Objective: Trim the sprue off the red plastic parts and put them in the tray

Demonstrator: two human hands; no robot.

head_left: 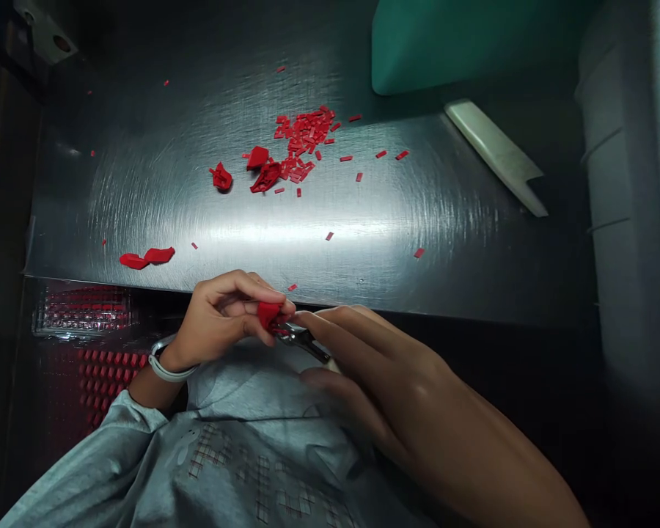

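Observation:
My left hand [220, 317] pinches a small red piece [267, 314] between thumb and fingers, just below the front edge of the steel table [363, 235]. My right hand [374, 359] is closed round a small metal cutting tool [302, 339], whose tip touches the red piece. Both hands are over my lap, close to my grey shirt. A white band sits on my left wrist.
On the table lie a heap of small red strips [303, 139], some larger red scraps [265, 176] beside it and a red piece [146, 258] near the front left. A white flat blade-like object [495, 154] and a green tray [462, 44] are at the back right.

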